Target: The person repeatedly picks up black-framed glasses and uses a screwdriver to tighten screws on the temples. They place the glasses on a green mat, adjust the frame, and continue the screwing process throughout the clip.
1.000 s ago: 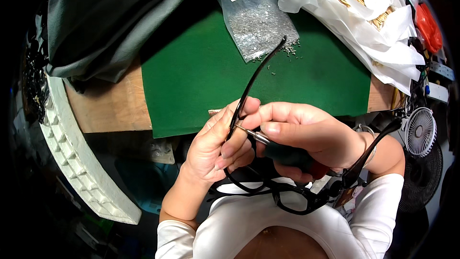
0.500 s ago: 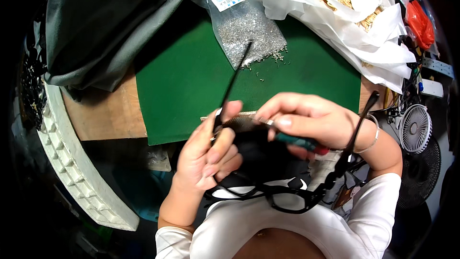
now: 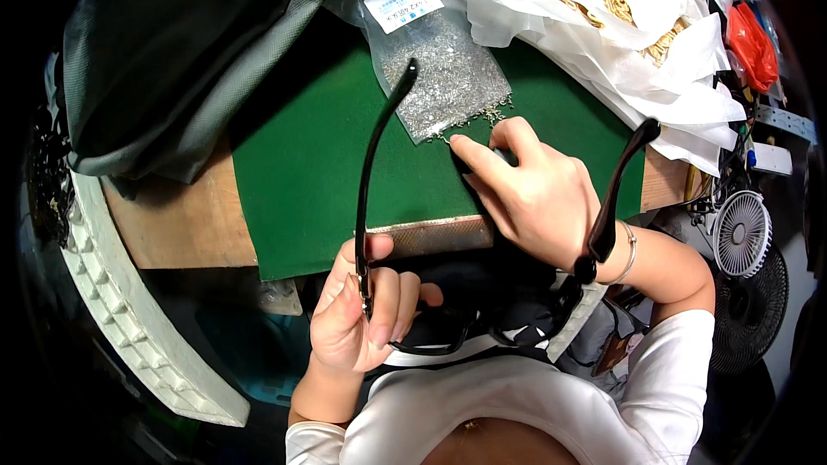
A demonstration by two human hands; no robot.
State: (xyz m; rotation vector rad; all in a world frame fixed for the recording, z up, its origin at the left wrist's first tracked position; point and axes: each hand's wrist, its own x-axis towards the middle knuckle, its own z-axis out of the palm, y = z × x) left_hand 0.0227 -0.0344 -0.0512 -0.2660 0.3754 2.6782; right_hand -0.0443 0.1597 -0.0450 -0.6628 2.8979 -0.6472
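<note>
My left hand (image 3: 366, 306) is closed around one hinge end of a pair of black-framed glasses (image 3: 365, 176). That temple arm stands up from my fingers. The other temple arm (image 3: 610, 198) rises in front of my right wrist, and the lenses hang low near my lap. Palm down over the green mat, my right hand (image 3: 538, 185) has its fingertips at the small metal screws (image 3: 493, 114) spilled by a clear bag (image 3: 448, 69). A dark sliver of a tool handle (image 3: 505, 156) shows between its curled fingers; the rest is hidden.
A green mat (image 3: 293, 181) covers a wooden table (image 3: 185, 224), with a metal-like strip (image 3: 431, 237) at its near edge. White wrapping (image 3: 594, 69) with gold-coloured pieces lies far right. Dark fabric (image 3: 189, 60) covers the far left. A small white fan (image 3: 742, 232) stands right.
My right hand has left the glasses and moved forward to the spilled screws. My left hand has shifted slightly down, with the held temple arm now more upright.
</note>
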